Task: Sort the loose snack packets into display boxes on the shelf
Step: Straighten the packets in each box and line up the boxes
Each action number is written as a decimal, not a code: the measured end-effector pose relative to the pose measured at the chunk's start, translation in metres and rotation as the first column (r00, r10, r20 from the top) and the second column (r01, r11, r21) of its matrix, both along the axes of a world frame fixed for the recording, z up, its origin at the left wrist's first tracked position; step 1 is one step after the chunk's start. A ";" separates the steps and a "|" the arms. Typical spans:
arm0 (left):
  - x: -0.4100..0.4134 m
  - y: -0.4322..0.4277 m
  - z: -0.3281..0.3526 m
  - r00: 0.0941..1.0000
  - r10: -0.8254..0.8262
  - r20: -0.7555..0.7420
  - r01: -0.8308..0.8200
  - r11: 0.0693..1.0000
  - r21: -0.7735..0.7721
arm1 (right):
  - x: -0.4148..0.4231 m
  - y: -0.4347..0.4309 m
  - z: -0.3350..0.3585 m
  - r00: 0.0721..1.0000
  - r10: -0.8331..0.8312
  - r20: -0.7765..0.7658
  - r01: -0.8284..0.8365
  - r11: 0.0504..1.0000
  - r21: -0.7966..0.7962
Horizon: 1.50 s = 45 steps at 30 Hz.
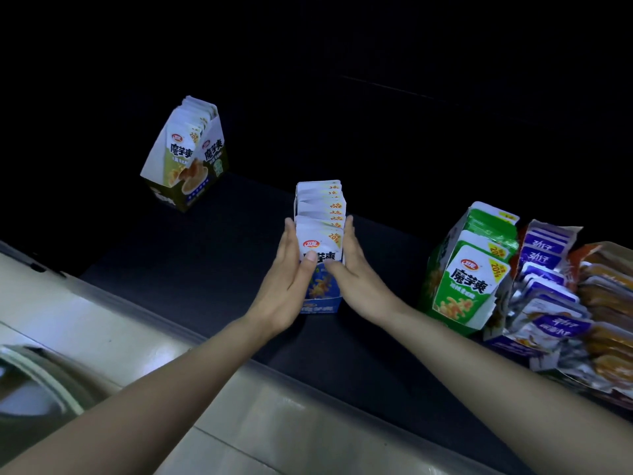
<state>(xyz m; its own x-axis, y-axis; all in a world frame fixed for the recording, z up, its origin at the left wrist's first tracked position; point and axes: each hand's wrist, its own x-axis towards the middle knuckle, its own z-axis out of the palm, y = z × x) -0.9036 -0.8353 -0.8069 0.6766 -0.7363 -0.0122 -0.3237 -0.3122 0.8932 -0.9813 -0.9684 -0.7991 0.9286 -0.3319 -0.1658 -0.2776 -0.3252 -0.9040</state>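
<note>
A blue display box (320, 303) full of white-and-blue snack packets (320, 207) stands upright in the middle of the dark shelf (212, 234). My left hand (289, 279) presses flat against its left side, thumb on the front packet. My right hand (356, 272) presses against its right side, thumb at the front. Both hands clasp the box between them. A dark green box (186, 156) of white packets stands tilted at the far left. A bright green box (469, 269) of green packets stands to the right.
Purple-and-white packets (544, 265) and orange packets (606, 303) are bunched at the right edge of the shelf. A pale shelf lip (164, 337) runs diagonally along the front. The back of the shelf is in darkness.
</note>
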 end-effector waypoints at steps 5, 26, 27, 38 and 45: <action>0.001 0.000 0.000 0.999 -0.020 0.047 0.018 0.999 0.037 | -0.008 -0.007 0.000 0.999 -0.025 0.045 0.026 1.000 -0.018; 0.018 -0.012 0.018 0.997 0.070 -0.038 -0.073 0.994 -0.076 | 0.007 -0.020 0.005 0.997 -0.028 0.078 0.027 1.000 0.015; 0.020 -0.011 0.019 0.996 0.071 -0.046 -0.074 0.995 -0.070 | 0.006 -0.020 0.007 0.998 -0.026 0.056 0.025 0.999 0.022; 0.042 0.025 -0.004 0.954 0.188 -0.234 -0.186 0.982 0.034 | 0.024 -0.008 -0.010 0.989 -0.020 -0.150 0.055 0.972 0.230; 0.100 0.047 -0.014 0.903 0.413 -0.122 -0.408 0.911 0.061 | 0.121 0.023 -0.012 0.981 -0.173 -0.086 0.191 0.930 0.314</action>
